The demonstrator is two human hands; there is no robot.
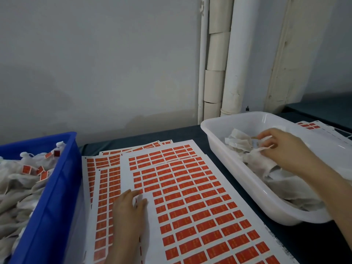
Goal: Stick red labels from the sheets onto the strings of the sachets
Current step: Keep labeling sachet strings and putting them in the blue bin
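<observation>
Hands are working well apart. The left hand [129, 210] is resting near the top left corner of the front label sheet [219, 187], fingers close together and bent; whether they are pinching one of its red labels [204, 224] cannot be told. The right hand [283, 149] is reaching into the white tub [238, 168], pinching a string [264, 149] above the sachets [240, 143]. More sheets are lying fanned just beside a blue crate [57, 187] of tagged sachets [22, 183]. Dark desk [323, 244] is showing along the tub's near edge. A grey wall [95, 63] and white pipes [232, 63] are standing behind.
</observation>
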